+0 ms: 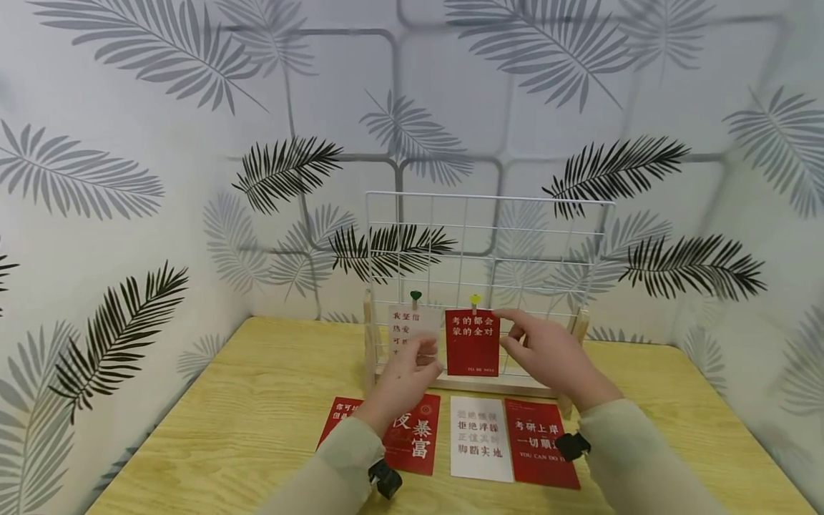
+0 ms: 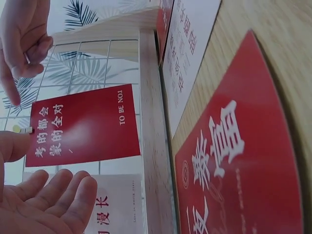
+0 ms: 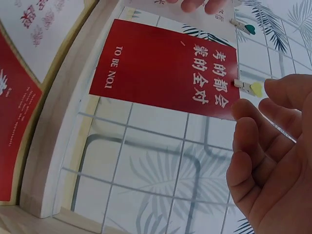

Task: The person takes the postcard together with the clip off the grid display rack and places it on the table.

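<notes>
A red card [image 1: 472,350] with white characters hangs on a white wire grid, held at its top by a small clothespin with a yellow heart [image 3: 256,89]. To its left hangs a white card [image 1: 398,318] under a clothespin with a green heart [image 1: 415,295]. My right hand [image 1: 547,350] is at the red card's upper right corner, fingers loosely bent; whether a fingertip touches the corner I cannot tell. In front of the white card, partly covering it, is my left hand [image 1: 408,372], palm turned up with relaxed fingers and nothing held.
The grid stands in a wooden base [image 2: 153,131] on a wood-grain table [image 1: 257,400]. Before it lie a red card [image 1: 421,458], a white card [image 1: 479,458], another red card [image 1: 547,468] and a partly hidden red card [image 1: 337,411]. Leaf-patterned walls [image 1: 347,86] stand behind and left.
</notes>
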A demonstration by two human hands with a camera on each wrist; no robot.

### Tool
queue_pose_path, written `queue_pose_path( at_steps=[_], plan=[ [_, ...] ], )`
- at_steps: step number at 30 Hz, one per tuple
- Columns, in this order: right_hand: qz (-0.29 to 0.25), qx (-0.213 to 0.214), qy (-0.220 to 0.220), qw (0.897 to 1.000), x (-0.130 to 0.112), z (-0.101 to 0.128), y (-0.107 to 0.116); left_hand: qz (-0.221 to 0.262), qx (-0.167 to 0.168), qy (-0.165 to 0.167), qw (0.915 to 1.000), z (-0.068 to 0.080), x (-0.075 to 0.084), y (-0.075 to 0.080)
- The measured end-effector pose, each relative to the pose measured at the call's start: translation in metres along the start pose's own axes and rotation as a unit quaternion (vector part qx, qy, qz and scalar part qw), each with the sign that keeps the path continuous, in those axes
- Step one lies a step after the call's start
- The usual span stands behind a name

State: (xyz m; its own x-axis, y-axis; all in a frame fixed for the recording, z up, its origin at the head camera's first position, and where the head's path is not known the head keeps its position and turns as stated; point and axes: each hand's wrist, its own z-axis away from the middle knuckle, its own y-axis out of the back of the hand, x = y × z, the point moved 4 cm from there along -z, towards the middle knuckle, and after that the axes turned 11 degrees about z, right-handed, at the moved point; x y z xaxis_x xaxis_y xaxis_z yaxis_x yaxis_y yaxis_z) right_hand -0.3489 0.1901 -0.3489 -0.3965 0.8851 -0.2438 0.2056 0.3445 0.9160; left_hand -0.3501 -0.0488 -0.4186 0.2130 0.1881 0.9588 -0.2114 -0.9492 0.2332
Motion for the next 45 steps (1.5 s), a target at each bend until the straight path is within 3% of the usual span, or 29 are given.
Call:
queue_pose_path(
  at_steps=[13,22,36,45],
  plan=[
    [0.011,-0.004,-0.016,1.0,-0.015,-0.02,0.007,0.024,0.006,0.002,0.9997,-0.011,0.001,-0.013],
    [0.035,0.004,-0.024,0.999,-0.022,-0.032,0.005,0.028,0.022,0.021,0.9991,-0.015,-0.001,-0.015],
    [0.115,0.021,-0.021,0.993,-0.035,-0.048,0.007,0.018,0.032,0.025,0.999,-0.025,-0.007,-0.016],
    [0.134,0.02,-0.05,0.99,-0.035,-0.053,0.003,0.011,0.046,0.027,0.9985,-0.028,-0.009,-0.018]
  ],
)
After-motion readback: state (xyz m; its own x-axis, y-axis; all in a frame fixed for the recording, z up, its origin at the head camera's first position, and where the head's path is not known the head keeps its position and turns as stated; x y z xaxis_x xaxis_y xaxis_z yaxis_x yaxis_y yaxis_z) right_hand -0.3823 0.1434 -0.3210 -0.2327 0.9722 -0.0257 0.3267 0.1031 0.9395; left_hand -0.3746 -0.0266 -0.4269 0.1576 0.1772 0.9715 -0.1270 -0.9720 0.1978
